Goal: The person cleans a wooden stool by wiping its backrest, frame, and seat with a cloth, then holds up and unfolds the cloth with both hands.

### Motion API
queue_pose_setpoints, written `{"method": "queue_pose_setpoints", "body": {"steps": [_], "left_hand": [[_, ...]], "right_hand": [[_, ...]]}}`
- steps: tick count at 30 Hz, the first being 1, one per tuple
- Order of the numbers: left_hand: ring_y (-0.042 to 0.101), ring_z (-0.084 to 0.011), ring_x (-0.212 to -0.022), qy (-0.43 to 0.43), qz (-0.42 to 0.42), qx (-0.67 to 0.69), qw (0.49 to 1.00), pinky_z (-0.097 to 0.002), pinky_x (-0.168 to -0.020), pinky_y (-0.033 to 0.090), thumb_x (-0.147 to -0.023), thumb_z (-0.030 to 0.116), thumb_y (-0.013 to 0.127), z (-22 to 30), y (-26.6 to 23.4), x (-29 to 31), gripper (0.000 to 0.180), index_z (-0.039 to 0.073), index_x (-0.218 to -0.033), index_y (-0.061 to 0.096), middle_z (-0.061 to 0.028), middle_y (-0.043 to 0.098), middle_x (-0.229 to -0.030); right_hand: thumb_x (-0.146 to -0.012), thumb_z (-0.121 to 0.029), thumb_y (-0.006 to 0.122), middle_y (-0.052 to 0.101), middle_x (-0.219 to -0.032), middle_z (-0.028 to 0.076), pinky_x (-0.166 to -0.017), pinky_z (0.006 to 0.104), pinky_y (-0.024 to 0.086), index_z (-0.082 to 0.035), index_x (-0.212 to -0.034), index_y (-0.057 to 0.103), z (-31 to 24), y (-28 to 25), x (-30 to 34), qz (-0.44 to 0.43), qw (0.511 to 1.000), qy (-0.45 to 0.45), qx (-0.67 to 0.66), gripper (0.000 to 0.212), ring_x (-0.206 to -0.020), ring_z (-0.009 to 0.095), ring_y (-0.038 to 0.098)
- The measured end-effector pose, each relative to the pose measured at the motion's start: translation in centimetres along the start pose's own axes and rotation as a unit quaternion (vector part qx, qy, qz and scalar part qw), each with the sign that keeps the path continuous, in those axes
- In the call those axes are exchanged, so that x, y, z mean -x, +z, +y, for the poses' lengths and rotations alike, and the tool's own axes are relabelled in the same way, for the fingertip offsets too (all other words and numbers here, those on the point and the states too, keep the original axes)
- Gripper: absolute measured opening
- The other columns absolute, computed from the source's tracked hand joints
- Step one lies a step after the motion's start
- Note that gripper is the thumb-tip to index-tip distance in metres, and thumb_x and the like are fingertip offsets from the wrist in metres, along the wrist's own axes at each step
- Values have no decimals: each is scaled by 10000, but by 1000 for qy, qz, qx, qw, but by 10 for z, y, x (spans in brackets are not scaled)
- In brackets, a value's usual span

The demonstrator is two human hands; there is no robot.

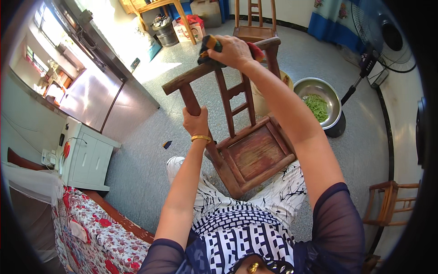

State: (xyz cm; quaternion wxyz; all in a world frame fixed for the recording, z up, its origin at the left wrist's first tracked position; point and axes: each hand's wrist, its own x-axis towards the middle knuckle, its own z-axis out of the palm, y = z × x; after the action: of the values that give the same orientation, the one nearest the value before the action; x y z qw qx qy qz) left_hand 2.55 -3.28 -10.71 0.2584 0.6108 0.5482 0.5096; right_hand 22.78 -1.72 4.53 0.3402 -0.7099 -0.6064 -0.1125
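Note:
A reddish-brown wooden chair (255, 155) with a worn seat stands tilted between my knees, its backrest up in front of me. My left hand (196, 122) is wrapped round the left post of the backrest. At the top rail my right hand (232, 51) presses a dark, multicoloured cloth (211, 48) against the wood; a red part of the cloth shows on the hand's far side. The fingers of the right hand are partly hidden by the cloth.
To the right, a metal basin (335, 93) holds green beans, beside a standing fan (388, 41). Another wooden chair (255, 32) stands at the back. On the left are a white cabinet (86, 157) and a flowered bed cover (98, 228). A small dark scrap (167, 144) lies on the floor.

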Motion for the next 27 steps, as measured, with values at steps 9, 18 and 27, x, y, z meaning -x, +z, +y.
{"method": "queue_pose_setpoints", "body": {"steps": [9, 18, 27], "left_hand": [[635, -175, -543, 10, -13, 25, 1000, -298, -518, 526, -716, 176, 712, -2, -1, 1, 329, -1, -934, 543, -102, 628, -732], [634, -177, -547, 36, -11, 20, 999, -298, -512, 524, -718, 177, 710, -2, 1, 1, 328, -3, -933, 540, -105, 625, -725], [644, -363, -748, -26, -16, 4, 1000, -432, -701, 491, -690, 264, 680, 9, -3, 4, 347, 52, -929, 546, -166, 654, -798]], "right_hand": [[-747, -526, 572, 615, -1048, 113, -870, 425, 455, -163, -1067, 591, 105, -30, -2, 50, 991, 53, 111, 484, -1032, 306, 578], [-765, -556, 567, 589, -1161, 95, -919, 418, 441, -168, -1201, 545, 133, -38, -17, 40, 970, 169, 171, 584, -1104, 284, 551], [-744, -574, 579, 613, -1144, 102, -901, 411, 455, -173, -1201, 563, 95, -31, -16, -16, 977, 131, 165, 608, -1078, 270, 577]]}}
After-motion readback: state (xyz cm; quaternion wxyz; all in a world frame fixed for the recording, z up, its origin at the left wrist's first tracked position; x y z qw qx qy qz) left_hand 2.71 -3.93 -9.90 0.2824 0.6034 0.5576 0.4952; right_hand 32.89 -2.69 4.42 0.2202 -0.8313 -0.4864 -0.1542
